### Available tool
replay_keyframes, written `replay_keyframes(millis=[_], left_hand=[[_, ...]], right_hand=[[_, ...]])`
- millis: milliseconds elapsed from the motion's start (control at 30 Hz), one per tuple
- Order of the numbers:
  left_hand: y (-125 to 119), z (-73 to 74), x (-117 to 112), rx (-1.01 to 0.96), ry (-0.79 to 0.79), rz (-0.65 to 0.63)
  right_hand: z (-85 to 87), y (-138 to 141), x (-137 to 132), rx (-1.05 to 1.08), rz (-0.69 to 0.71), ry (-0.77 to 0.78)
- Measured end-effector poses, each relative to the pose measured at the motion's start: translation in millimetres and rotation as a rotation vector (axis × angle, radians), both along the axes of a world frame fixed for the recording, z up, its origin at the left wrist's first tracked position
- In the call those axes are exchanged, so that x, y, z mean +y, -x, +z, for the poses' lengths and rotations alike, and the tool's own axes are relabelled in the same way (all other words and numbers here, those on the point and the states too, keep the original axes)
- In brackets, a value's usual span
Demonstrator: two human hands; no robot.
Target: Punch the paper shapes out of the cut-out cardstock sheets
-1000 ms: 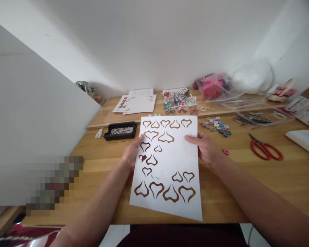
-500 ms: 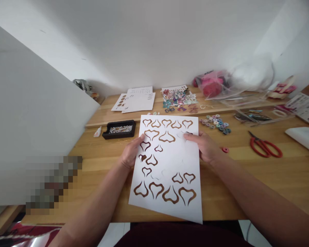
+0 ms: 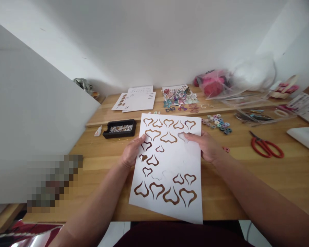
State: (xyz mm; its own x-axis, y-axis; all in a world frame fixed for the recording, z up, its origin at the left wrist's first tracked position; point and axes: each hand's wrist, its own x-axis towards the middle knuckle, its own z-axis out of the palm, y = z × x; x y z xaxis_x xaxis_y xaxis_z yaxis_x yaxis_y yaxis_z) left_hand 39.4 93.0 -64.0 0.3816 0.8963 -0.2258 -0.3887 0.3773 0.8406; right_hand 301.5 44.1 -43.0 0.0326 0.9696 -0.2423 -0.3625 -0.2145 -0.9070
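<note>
Between my hands a white paper sheet with cut-out petal-like outlines is held tilted up over the table's front part. Brown shows through the cut-outs, and the middle right of the sheet is mostly plain. My left hand grips its left edge, thumb on the front and fingers behind. On the right edge my right hand pinches it the same way, its thumb lying by an upper cut-out. The fingers behind the sheet are hidden.
On the wooden table lie red-handled scissors, several small thread spools, a black bead tray and a small glue bottle. Behind stand papers, colourful flower-like pieces and a bag with pink contents.
The sheet's upper right corner and my right hand have shifted slightly to the right. Both hands keep their hold on the sheet, and the view has moved a little.
</note>
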Motion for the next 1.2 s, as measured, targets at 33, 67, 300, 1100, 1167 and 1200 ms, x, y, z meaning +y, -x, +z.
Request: replay_keyframes(millis=[33,67,300,1100,1167,1200], left_hand=[[0.4,-0.5,0.9,-0.002,0.008,0.002],[0.5,-0.6,1.6,-0.004,0.017,0.005],[0.3,3.2,1.9,-0.007,0.078,0.050],[-3.6,6.1,1.3,-0.126,0.211,0.032],[-3.8,7.9,0.8,-0.121,0.232,0.018],[-3.8,9.0,0.5,-0.118,0.248,0.006]], right_hand=[[-0.2,-1.2,-0.2,-0.001,0.001,-0.006],[-0.4,-2.4,-0.5,-0.002,0.002,-0.014],[-1.5,-8.1,-1.9,-0.004,0.119,-0.132],[2.4,-7.2,-3.1,-0.381,0.047,-0.538],[1.2,-8.8,-3.5,-0.429,0.050,-0.552],[0.1,-9.8,-3.7,-0.435,0.059,-0.535]])
